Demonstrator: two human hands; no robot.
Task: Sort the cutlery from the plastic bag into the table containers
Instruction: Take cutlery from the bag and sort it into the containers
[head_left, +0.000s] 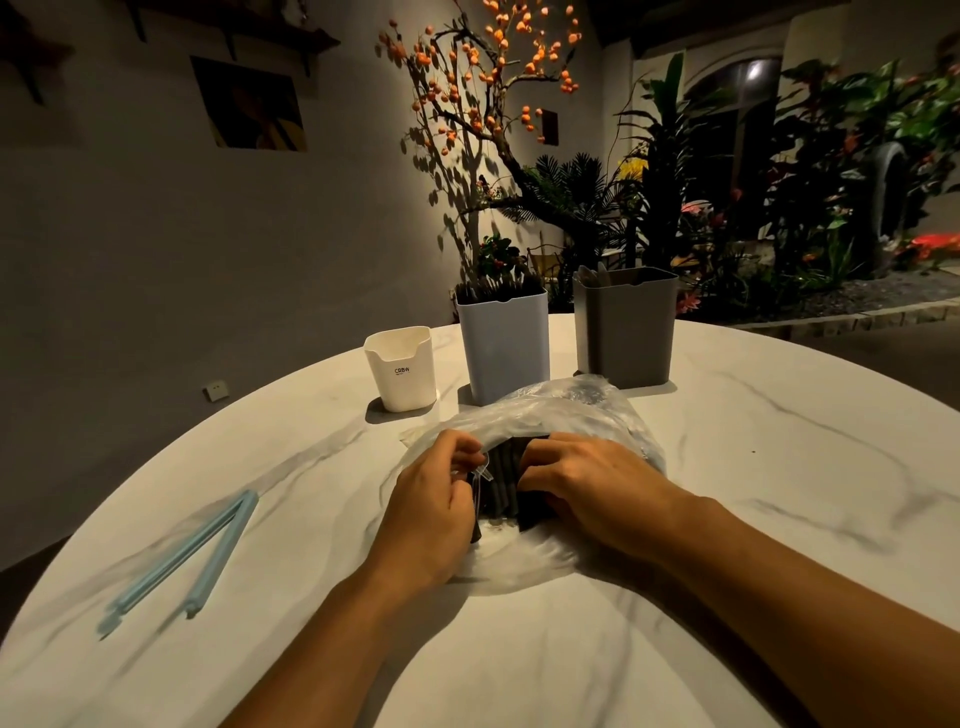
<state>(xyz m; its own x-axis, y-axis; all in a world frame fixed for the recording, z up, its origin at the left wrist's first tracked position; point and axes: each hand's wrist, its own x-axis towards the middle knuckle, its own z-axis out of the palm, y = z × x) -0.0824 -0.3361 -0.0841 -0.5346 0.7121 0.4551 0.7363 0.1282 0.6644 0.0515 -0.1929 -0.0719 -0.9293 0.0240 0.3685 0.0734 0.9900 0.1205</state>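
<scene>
1. The left hand (434, 499) has its fingers curled and pinches the near-left edge of the clear plastic bag (545, 410) at the bag's mouth.
2. The right hand (582, 486) lies palm down on the right side of the bag's mouth, its fingers bent over the dark cutlery (506, 486); whether they actually grip a piece or only the plastic cannot be told.
3. The dark cutlery shows as a bundle of handles in the gap between the two hands, lying inside the bag, touching or nearly touching both sets of fingertips.
4. The bag rests on the white marbled table (779, 467), bulging away beyond the hands and spreading under both wrists.
5. Beyond the hands stand three containers: a small white container (402, 371) ahead and to the left of the left hand, a taller pale blue container (504, 348) straight ahead with dark items standing in it, and a grey container (626, 327) ahead of the right hand.
6. Well to the left of the left hand, a light blue bag clip (182, 556) lies on the table, its two arms spread open.
</scene>
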